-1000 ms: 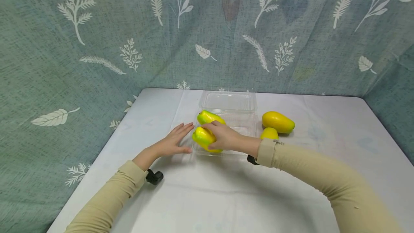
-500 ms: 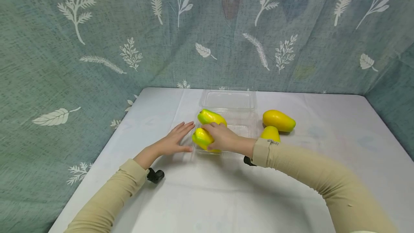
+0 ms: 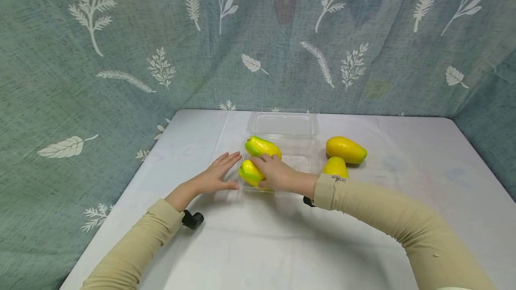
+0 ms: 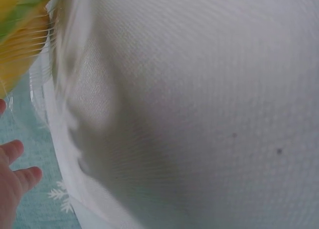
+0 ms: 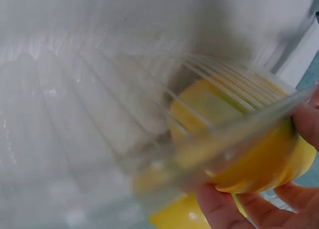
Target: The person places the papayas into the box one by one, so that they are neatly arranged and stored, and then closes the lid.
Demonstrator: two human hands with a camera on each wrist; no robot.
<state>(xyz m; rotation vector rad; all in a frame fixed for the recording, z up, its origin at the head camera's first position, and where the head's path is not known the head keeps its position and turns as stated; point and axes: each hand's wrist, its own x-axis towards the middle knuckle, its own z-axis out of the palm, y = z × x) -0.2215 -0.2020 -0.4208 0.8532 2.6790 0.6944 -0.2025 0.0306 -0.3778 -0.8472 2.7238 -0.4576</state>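
My right hand grips a yellow papaya with a green tip, fingers over its top and thumb at the near side. This papaya lies in the left front of a clear plastic clamshell box. In the right wrist view, the papaya shows behind the ribbed wall, with fingers around it. A second green-tipped papaya lies just behind it in the box. My left hand is spread beside the box's left wall, fingertips right at the rim and holding nothing.
The box's lid lies folded back toward the patterned curtain. Right of the box, a papaya lies on the white table. Another papaya sits in front of it, partly hidden by the right sleeve.
My right hand has shifted very slightly left and settled lower over the front papaya. My left hand stays beside the box.
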